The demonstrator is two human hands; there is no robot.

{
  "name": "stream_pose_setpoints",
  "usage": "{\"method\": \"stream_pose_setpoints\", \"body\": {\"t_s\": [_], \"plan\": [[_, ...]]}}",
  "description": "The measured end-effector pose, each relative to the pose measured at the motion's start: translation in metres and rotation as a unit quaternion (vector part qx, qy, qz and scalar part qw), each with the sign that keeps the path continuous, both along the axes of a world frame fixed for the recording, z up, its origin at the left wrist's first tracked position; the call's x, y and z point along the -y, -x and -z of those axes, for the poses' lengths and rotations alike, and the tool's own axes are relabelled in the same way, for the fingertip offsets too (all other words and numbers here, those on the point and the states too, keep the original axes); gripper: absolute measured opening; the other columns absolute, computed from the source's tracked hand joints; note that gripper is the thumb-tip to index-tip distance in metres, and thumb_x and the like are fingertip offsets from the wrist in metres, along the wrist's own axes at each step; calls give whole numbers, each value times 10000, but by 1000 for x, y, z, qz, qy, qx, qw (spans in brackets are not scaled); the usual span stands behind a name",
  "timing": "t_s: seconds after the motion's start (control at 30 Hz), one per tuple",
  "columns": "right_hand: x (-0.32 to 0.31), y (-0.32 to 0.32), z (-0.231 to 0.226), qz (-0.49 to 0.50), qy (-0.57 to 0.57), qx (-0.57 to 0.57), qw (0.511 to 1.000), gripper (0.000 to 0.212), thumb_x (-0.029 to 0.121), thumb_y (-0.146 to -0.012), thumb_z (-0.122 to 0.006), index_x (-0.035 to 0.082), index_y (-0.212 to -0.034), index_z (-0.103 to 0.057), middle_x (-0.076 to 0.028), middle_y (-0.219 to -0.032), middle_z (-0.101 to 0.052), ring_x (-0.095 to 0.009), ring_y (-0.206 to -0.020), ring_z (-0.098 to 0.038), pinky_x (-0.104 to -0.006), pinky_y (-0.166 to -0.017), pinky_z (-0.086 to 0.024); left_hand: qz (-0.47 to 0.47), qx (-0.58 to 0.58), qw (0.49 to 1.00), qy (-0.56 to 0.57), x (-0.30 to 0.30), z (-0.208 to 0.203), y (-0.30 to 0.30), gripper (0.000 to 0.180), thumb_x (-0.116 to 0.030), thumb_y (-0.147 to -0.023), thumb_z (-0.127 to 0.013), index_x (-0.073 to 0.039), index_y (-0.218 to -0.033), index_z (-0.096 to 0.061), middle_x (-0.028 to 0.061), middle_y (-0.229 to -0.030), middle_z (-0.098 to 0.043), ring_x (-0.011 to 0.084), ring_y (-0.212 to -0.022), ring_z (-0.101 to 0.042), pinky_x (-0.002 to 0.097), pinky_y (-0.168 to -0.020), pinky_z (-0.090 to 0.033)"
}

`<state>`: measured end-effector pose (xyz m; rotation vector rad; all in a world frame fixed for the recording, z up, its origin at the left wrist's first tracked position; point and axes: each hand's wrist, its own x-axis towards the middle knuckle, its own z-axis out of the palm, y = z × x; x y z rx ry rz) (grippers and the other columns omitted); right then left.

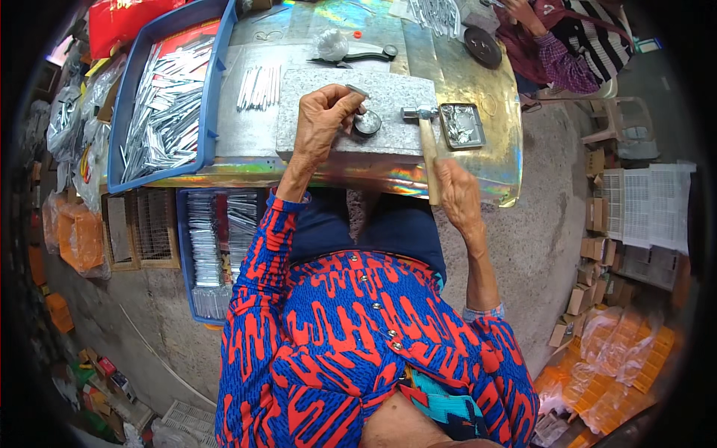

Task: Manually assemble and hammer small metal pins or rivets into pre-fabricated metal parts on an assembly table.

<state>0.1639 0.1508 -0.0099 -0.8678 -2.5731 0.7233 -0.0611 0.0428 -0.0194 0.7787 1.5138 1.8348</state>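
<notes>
My left hand (323, 119) is closed, pinching a small grey metal piece (357, 91) between thumb and fingers. Just below that piece, a small round block with a dark rim and grey top (367, 124) sits on the pale stone slab (396, 89). My right hand (458, 196) is curled at the wooden handle of a hammer (429, 145); the fingertips are partly hidden. The hammer's metal head is at the slab's right edge. Beside it lies a small dark square tray (462, 125) holding several shiny metal parts.
A blue crate (212, 112) full of metal strips stands on the table's left, next to a row of strips (259, 88). Black-handled pliers (366, 56) lie behind the slab. Another blue crate (184, 254) is below. A person (575, 56) sits at the far right.
</notes>
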Motion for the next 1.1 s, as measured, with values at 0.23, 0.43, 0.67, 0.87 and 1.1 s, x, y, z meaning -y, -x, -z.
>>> {"method": "stream_pose_setpoints", "body": {"t_s": [0.23, 0.43, 0.67, 0.87, 1.1], "plan": [[1, 41, -23, -6, 135, -187, 973, 191, 126, -880, -498, -32, -969, -560, -130, -803, -562, -209, -650, -563, -317, -579, -442, 45, 231, 970, -65, 8, -10, -8, 162, -126, -811, -626, 31, -844, -606, 67, -684, -588, 51, -506, -465, 170, -417, -373], [21, 94, -39, -74, 325, -278, 901, 266, 152, -880, -525, -8, -1091, -557, -34, -861, -526, -59, -607, -476, -204, -541, -399, 90, 269, 956, -76, 11, -8, -14, 157, -143, -824, -611, 14, -827, -598, 90, -719, -607, 61, -503, -479, 185, -414, -391], [23, 107, -34, -106, 442, -366, 812, 232, 211, -900, -508, 7, -956, -602, -32, -744, -569, -52, -594, -484, -170, -533, -401, 92, 314, 942, -73, 12, -31, -29, 140, -142, -818, -620, -35, -785, -536, 69, -681, -598, 63, -507, -498, 180, -401, -381], [26, 106, -40, -54, 584, -436, 683, 249, 214, -894, -508, -21, -858, -581, -48, -715, -575, -50, -487, -453, -162, -446, -366, 170, 348, 917, -93, 17, -33, -39, 130, -144, -831, -601, -53, -858, -513, 33, -662, -530, 42, -463, -418, 144, -390, -322], [19, 107, -38, -113, 589, -363, 714, 268, 239, -905, -488, -9, -889, -587, -14, -700, -563, -19, -565, -425, -144, -484, -332, 241, 321, 914, -66, 27, -40, -35, 135, -160, -801, -644, -49, -759, -581, 36, -651, -578, 36, -467, -418, 154, -394, -310]]}}
